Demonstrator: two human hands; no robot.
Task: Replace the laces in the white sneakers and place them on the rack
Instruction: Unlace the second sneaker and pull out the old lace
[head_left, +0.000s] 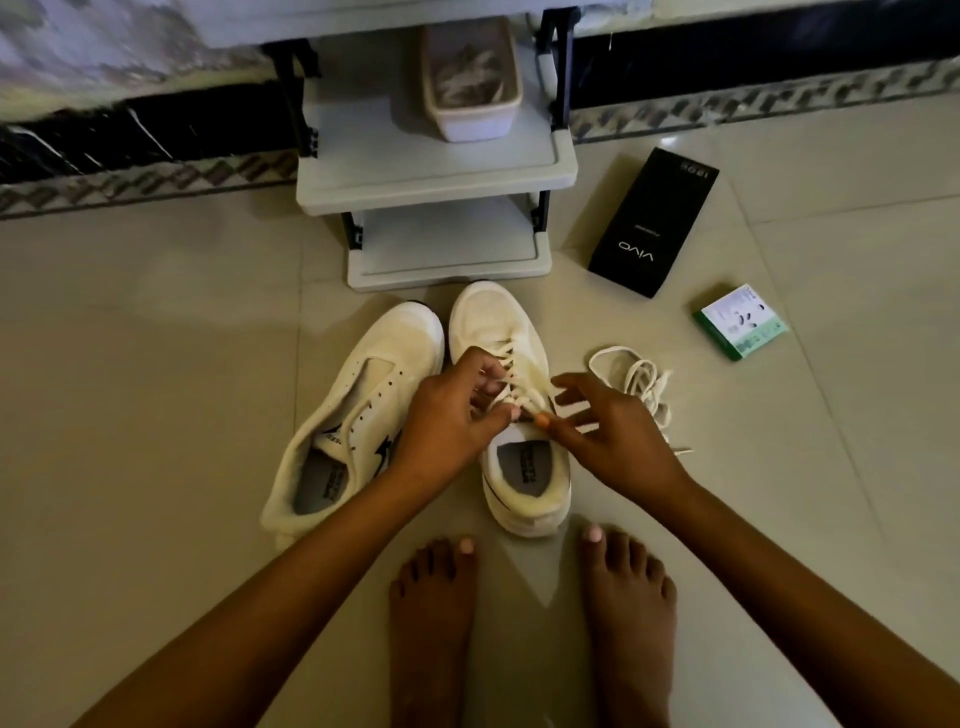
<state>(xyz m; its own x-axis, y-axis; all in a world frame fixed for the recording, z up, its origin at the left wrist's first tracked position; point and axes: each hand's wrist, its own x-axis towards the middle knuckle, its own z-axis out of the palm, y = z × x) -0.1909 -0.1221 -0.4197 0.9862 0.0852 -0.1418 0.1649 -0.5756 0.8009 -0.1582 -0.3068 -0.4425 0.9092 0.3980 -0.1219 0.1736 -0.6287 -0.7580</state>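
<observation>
Head view: two white sneakers lie toe-first toward the grey shoe rack (436, 171).
Right sneaker (511, 410): laced; both hands work at its top eyelets.
Left hand (457, 415): fingers curled, pinching the lace (511, 382) near the tongue.
Right hand (608, 431): thumb and forefinger pinch the lace end, other fingers spread.
Left sneaker (358, 410): eyelets bare, just beside its mate.
Loose lace (641, 382): coiled on the floor tile to the right.
Technique: the person should keep both ends even and draw the crossings snug before moving on.
</observation>
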